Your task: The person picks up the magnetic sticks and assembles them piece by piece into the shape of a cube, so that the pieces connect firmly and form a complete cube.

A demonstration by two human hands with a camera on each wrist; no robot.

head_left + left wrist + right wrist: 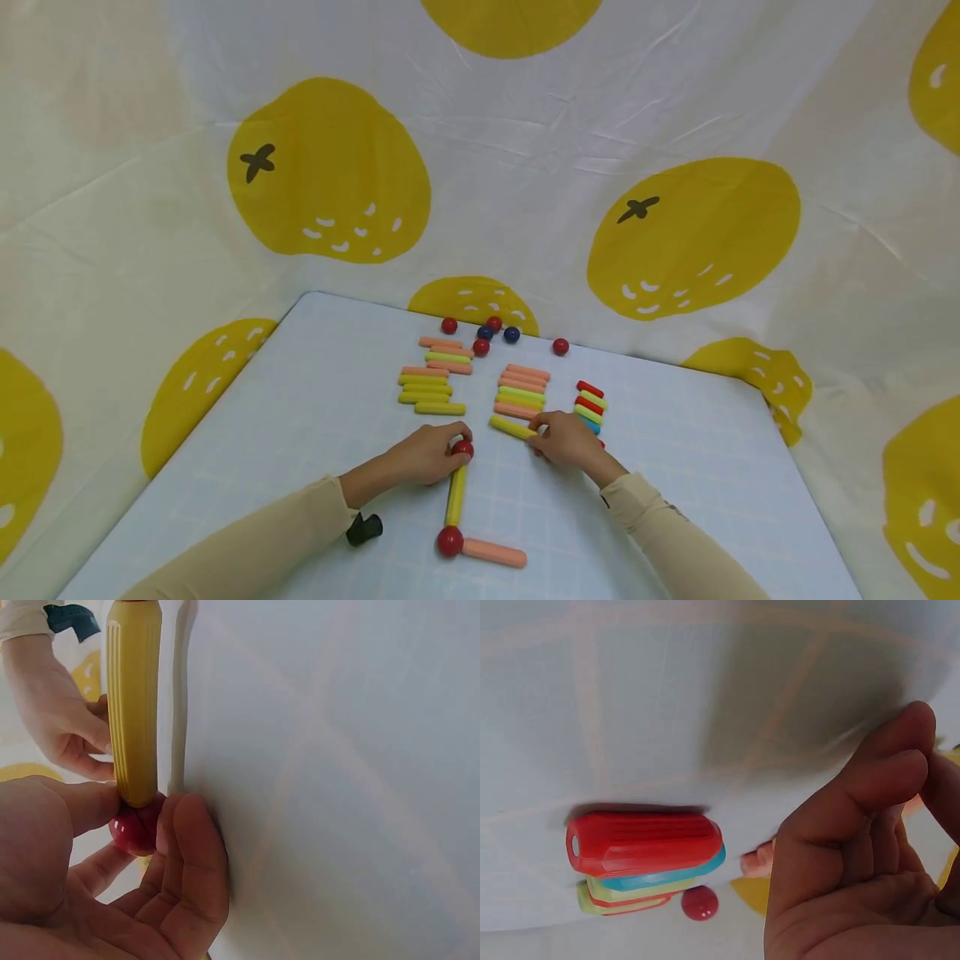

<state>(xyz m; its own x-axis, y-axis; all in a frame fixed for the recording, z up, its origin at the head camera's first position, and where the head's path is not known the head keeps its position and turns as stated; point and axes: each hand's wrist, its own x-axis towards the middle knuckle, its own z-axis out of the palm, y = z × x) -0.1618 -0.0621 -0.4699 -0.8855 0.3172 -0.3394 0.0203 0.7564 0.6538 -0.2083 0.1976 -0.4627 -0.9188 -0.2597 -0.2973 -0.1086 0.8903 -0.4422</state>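
My left hand grips a red ball at the far end of a yellow magnetic stick. In the left wrist view, thumb and fingers close round the ball, which touches the stick. The stick's near end meets another red ball, from which a salmon stick runs right. My right hand pinches the right end of a loose yellow stick, just in front of a row of sticks. That grip is hidden in the right wrist view, where the fingertips nearly meet the thumb.
Behind the hands lie groups of salmon and yellow sticks, and more sticks in a middle row. Short red, green and blue sticks lie by the right hand. Several red and blue balls sit near the table's back edge, against a lemon-print cloth.
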